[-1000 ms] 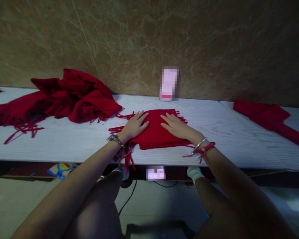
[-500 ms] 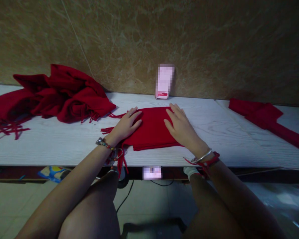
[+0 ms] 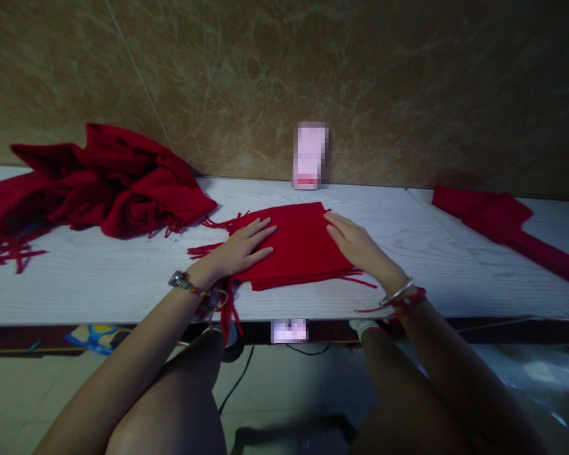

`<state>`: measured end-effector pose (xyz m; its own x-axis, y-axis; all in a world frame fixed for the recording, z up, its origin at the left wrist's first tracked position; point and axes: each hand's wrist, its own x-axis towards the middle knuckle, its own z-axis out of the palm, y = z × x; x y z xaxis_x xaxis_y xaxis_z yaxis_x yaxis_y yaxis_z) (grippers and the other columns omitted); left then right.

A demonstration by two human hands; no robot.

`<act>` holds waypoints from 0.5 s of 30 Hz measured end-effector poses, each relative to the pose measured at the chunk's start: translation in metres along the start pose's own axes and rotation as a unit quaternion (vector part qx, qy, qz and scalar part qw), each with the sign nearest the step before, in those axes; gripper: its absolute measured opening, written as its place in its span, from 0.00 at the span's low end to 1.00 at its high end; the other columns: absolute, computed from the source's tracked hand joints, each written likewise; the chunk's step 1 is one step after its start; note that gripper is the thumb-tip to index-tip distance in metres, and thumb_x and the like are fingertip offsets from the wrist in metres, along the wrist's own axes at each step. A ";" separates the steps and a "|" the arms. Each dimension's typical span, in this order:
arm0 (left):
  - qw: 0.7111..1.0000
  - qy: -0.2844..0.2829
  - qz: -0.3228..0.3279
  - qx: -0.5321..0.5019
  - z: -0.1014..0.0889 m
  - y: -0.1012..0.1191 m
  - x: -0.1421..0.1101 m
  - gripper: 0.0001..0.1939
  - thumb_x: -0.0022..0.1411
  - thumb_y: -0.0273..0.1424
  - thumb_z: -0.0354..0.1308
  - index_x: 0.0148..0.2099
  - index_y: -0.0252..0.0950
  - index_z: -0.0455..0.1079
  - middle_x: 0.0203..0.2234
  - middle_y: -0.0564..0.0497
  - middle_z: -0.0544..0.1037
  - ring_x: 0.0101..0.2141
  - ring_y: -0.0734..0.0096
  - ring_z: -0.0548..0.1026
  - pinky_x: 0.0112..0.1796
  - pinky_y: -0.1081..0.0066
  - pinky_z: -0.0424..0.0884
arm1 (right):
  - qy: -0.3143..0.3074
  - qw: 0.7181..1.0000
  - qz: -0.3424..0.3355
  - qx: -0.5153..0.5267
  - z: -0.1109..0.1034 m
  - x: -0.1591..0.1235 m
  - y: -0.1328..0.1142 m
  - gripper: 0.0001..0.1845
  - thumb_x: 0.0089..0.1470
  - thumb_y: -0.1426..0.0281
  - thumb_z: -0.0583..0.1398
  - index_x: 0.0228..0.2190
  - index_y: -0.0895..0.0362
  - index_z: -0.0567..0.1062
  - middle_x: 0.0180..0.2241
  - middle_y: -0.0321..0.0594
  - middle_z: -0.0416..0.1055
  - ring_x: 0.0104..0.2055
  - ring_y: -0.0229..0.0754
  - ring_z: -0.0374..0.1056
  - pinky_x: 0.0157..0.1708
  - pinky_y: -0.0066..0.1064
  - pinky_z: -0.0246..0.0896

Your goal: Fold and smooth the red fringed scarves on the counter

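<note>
A folded red scarf (image 3: pixel 294 246) lies flat in front of me, with fringe showing at its left side and a few strands at its right. My left hand (image 3: pixel 241 251) rests on the scarf's left part, fingers stretched out and a ring on one of them. At the right edge of the scarf lies my right hand (image 3: pixel 355 241), its fingers extended against the cloth. Neither hand grips anything.
More crumpled red fringed cloth (image 3: pixel 123 183) is heaped at the left. Another red cloth strip (image 3: pixel 495 218) lies at the right. A blurred phone-like object (image 3: pixel 309 155) leans on the marbled wall (image 3: pixel 246 82) behind the white wooden table (image 3: pixel 408 253).
My right hand has slid from on top of the scarf to its right edge, uncovering fringe there. My left hand has shifted slightly onto the cloth.
</note>
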<state>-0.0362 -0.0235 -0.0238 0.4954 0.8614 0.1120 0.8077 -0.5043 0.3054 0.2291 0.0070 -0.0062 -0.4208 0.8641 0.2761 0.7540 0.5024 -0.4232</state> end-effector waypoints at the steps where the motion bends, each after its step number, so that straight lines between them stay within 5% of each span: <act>1: 1.000 0.001 0.001 0.000 -0.002 0.001 -0.001 0.31 0.66 0.43 0.41 0.64 0.30 0.52 0.65 0.39 0.50 0.64 0.58 0.47 0.60 0.54 0.49 | 0.023 0.999 0.026 0.017 -0.004 -0.001 0.008 0.25 0.59 0.67 0.47 0.54 0.61 0.68 0.57 0.47 0.65 0.60 0.44 0.58 0.62 0.43 0.47; 5: 0.998 0.006 0.069 0.006 -0.015 0.024 -0.005 0.29 0.64 0.46 0.44 0.62 0.37 0.59 0.64 0.43 0.53 0.64 0.52 0.45 0.60 0.47 0.45 | 0.056 0.991 0.090 0.078 -0.011 -0.011 0.029 0.25 0.57 0.67 0.49 0.55 0.57 0.68 0.56 0.43 0.65 0.60 0.44 0.58 0.62 0.43 0.47; 8: 0.993 -0.015 0.111 0.025 -0.017 0.053 -0.005 0.34 0.60 0.51 0.49 0.64 0.41 0.55 0.65 0.45 0.50 0.64 0.48 0.42 0.60 0.44 0.43 | 0.043 0.991 0.096 0.080 -0.012 -0.017 0.031 0.25 0.56 0.68 0.50 0.55 0.57 0.67 0.58 0.43 0.64 0.61 0.44 0.57 0.62 0.43 0.46; 11: 0.990 -0.063 0.097 0.077 -0.007 0.078 0.001 0.38 0.58 0.49 0.53 0.66 0.41 0.51 0.66 0.44 0.47 0.64 0.43 0.41 0.58 0.41 0.44 | 0.028 0.993 0.093 0.067 -0.011 -0.019 0.024 0.26 0.56 0.68 0.49 0.55 0.59 0.67 0.58 0.45 0.63 0.60 0.44 0.58 0.62 0.43 0.46; 15: 0.986 -0.070 0.064 0.136 0.009 0.088 0.012 0.30 0.63 0.40 0.51 0.66 0.42 0.50 0.64 0.42 0.52 0.63 0.44 0.48 0.57 0.42 0.51 | 0.015 0.997 0.054 0.055 -0.009 -0.021 0.013 0.26 0.59 0.67 0.46 0.57 0.59 0.64 0.59 0.44 0.62 0.61 0.43 0.57 0.61 0.42 0.49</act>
<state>0.0436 -0.0581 -0.0046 0.6230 0.7822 -0.0044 0.7820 -0.6226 0.0293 0.2521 -0.0050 -0.0095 -0.3228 0.9132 0.2486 0.7337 0.4074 -0.5438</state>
